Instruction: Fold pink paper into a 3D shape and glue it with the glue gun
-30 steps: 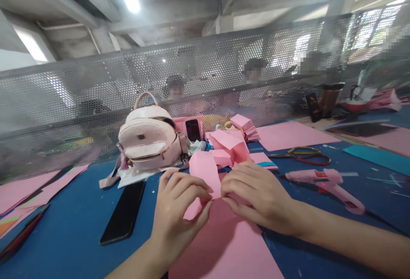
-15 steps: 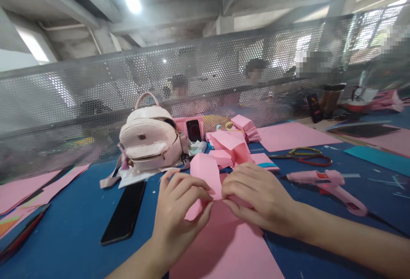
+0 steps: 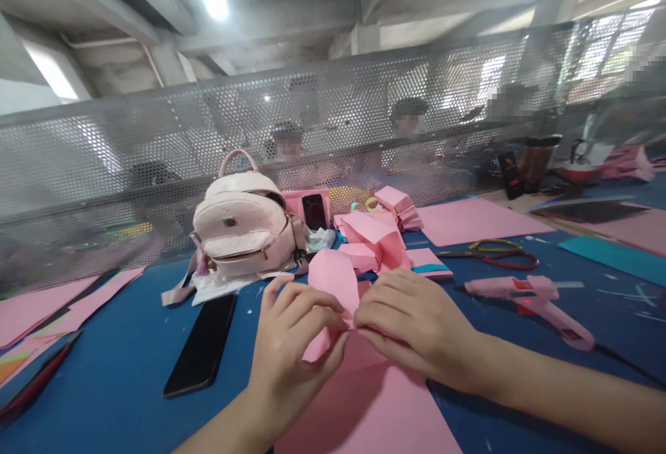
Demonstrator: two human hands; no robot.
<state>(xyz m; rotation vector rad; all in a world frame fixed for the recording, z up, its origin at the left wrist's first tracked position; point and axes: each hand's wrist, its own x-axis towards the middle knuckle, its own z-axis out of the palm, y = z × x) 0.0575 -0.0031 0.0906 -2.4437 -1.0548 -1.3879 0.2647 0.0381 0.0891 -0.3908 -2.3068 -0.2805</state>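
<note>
We pinch folded pink paper (image 3: pixel 333 277) with left hand (image 3: pixel 294 343) and right hand (image 3: pixel 419 325), over flat pink sheet (image 3: pixel 369 416); hot-glue gun (image 3: pixel 535 291) to our right.

view: head | faces: forward, down | near: hands (image 3: pixel 294 343) | far: perforated partition (image 3: pixel 338 107)

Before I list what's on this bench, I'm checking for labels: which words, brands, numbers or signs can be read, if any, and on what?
None can be read.
Small plaque on the backpack: too small.
Dark upright object, far right: reddish marks, too blurred.
Glue gun: no legible lettering.
Pink folded paper in the hands: no lettering visible.
</note>
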